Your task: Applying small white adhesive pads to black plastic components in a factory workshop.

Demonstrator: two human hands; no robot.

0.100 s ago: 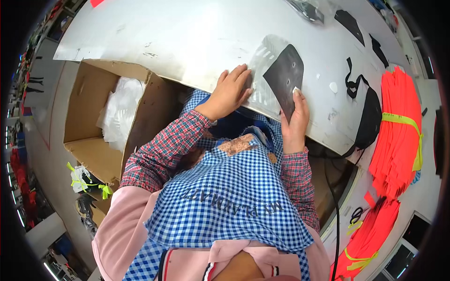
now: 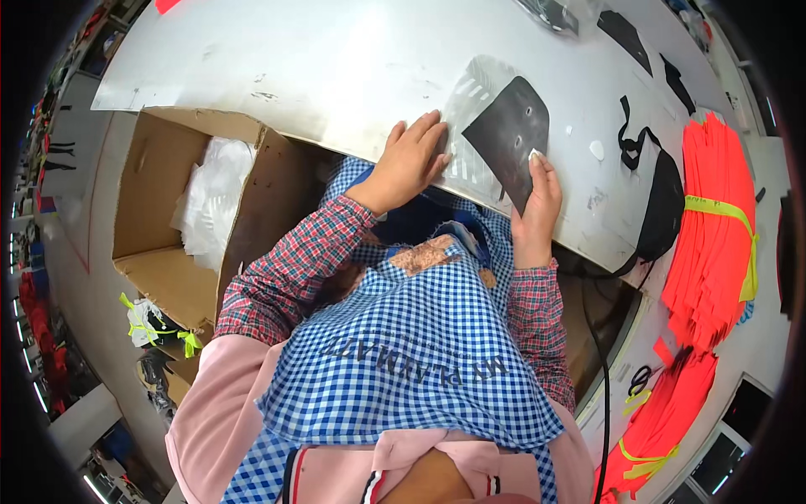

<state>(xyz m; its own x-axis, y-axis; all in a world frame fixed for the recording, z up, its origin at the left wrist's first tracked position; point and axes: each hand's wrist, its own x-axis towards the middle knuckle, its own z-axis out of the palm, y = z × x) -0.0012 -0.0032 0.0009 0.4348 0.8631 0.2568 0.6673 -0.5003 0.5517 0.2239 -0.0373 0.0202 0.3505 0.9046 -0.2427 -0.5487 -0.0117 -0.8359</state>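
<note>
I see the left hand (image 2: 409, 162) lying flat on the white worktop (image 2: 336, 67), fingers spread and released, pressing the edge of a clear plastic sleeve (image 2: 470, 101). The right hand (image 2: 536, 202) pinches the near corner of a black fabric piece (image 2: 510, 134), which lies partly on that sleeve near the worktop's front edge (two small holes show in it). To the right sit a black strap (image 2: 634, 139) and a stack of orange cloth (image 2: 714, 227). A cardboard box (image 2: 159, 218) with plastic bags stands on the left, below the worktop.
</note>
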